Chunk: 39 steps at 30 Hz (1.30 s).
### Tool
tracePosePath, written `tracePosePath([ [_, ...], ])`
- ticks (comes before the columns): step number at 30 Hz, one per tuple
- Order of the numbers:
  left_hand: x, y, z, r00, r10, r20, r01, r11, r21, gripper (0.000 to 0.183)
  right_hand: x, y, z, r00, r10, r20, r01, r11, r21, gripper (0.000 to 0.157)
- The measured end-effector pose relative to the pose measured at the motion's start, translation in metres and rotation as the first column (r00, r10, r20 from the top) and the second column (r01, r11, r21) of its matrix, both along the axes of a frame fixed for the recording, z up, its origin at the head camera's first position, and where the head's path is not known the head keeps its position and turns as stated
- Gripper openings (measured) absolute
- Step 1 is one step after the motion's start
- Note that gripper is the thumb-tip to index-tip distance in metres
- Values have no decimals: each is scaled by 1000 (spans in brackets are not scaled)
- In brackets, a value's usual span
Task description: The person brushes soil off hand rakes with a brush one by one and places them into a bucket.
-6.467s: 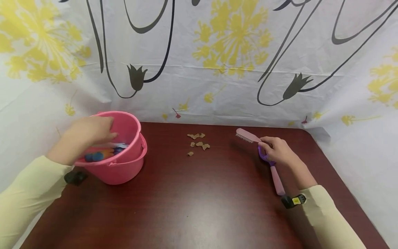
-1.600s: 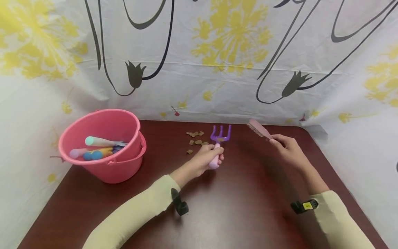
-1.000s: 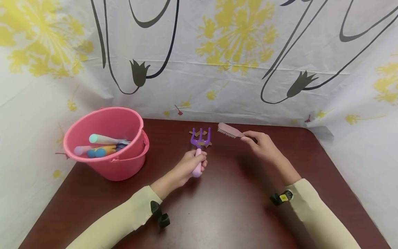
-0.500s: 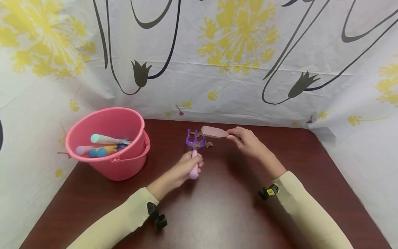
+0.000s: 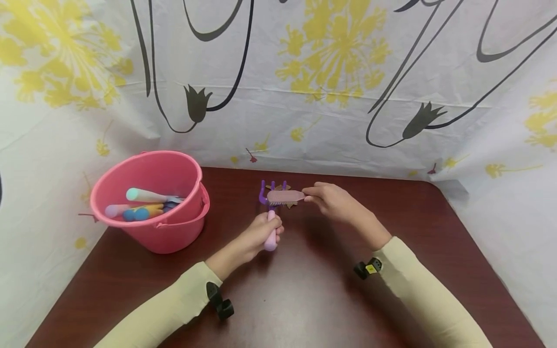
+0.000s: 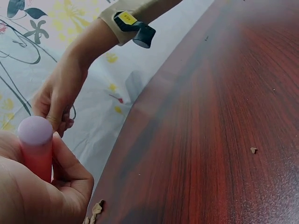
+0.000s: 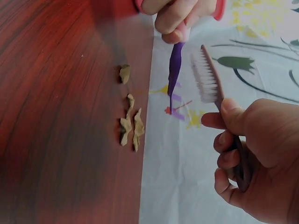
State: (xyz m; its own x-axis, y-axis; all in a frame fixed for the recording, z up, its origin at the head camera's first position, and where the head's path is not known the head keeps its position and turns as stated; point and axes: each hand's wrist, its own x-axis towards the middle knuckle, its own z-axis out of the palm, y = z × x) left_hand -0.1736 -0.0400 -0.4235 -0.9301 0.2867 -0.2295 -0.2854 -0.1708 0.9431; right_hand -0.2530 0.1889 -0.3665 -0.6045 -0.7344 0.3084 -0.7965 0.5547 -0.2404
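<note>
In the head view my left hand (image 5: 256,235) grips the pink handle of a small garden fork (image 5: 270,239), whose purple tines point to the far edge. My right hand (image 5: 331,199) holds a pink brush (image 5: 285,197) by its handle, bristles towards the fork. The brush head covers part of the fork's base in the head view. In the right wrist view the bristles (image 7: 204,79) face the purple fork (image 7: 174,65) with a gap between them. Several dry brown scraps (image 7: 125,122) lie on the table beneath; the head view shows them partly hidden by the tools.
A pink bucket (image 5: 174,240), apparently set in another, stands at the left. Several tools with coloured handles (image 5: 145,195) lean inside it. The dark red table (image 5: 278,290) ends at a patterned white cloth (image 5: 261,121) behind and at the sides.
My left hand took the fork to the middle, above the brown scraps, and then stayed there. My right hand brought the brush leftward to the fork and slightly nearer me.
</note>
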Motion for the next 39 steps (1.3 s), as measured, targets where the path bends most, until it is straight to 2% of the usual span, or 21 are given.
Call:
tracePosePath([
  [8, 2, -1, 0, 1000, 9, -10, -9, 1000, 4, 8, -1, -13, 3, 996, -49, -70, 57, 991, 119, 10],
  [19, 1, -3, -4, 999, 20, -33, -20, 1000, 1, 13, -5, -18, -1, 985, -131, -112, 150, 973, 176, 8],
  [29, 2, -5, -2, 999, 30, -10, -30, 1000, 6, 14, -7, -17, -8, 973, -161, -167, 185, 973, 141, 7],
  [35, 3, -6, -1, 1000, 28, -5, -28, 1000, 3, 14, -9, -14, -13, 973, -186, -134, 199, 975, 98, 14],
  [39, 4, -8, 0, 1000, 21, -3, -21, 1000, -4, 14, -12, -10, -15, 968, -217, -130, 227, 972, 67, 13],
])
